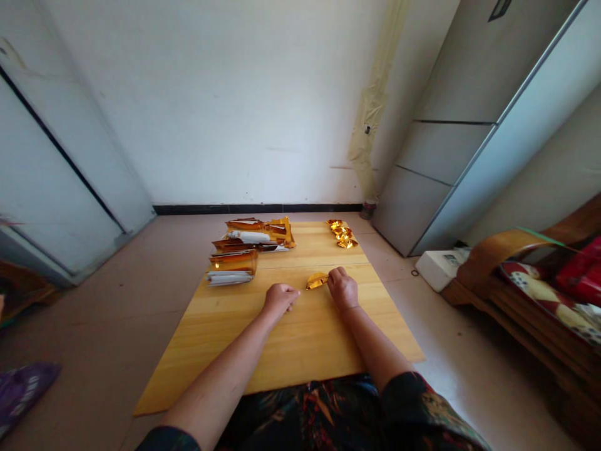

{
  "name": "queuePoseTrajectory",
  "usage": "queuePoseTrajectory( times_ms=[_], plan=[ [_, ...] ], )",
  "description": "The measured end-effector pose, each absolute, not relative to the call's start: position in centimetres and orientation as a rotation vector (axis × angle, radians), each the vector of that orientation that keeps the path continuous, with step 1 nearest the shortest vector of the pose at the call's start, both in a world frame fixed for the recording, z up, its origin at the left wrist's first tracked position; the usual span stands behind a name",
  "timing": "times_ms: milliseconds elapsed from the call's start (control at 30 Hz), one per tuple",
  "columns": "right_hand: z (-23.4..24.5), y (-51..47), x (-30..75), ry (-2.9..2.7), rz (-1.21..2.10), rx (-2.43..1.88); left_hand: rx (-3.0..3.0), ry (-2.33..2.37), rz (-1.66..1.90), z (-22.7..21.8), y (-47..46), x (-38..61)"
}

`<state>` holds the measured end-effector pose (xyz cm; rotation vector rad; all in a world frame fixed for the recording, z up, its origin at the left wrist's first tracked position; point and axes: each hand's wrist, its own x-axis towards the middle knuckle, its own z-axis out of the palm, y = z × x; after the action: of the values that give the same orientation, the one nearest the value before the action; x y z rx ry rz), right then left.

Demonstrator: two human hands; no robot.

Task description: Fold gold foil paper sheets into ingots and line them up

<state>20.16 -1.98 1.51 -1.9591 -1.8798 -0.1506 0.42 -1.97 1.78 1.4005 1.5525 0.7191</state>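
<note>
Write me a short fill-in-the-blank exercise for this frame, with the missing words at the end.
1. A foil piece is held between the fingers of the person's ____ hand.
2. On the table, the foil heap lies at the far right and the stacked sheets at the far ____.
3. The strip along the foot of the wall is coloured ____.

Missing words: right; left; black.

Right hand, just right of frame centre, pinches right end of gold foil piece over tabletop. Left hand just left of foil, fingers curled together. Stacked gold and white sheets left of centre; cluster of shiny gold pieces above right hand. Grey refrigerator upper right; wooden bench right edge; purple bag lower left.
</note>
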Motion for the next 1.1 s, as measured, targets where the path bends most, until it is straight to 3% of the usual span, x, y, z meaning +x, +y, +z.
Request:
queuePoseTrajectory(
  times_ms=[1100],
  plan=[
    [2.6,7.0,30.9,-1.355,0.031,-2.515,1.502,1.542,0.754,0.8,-0.8,0.1]
  ],
)
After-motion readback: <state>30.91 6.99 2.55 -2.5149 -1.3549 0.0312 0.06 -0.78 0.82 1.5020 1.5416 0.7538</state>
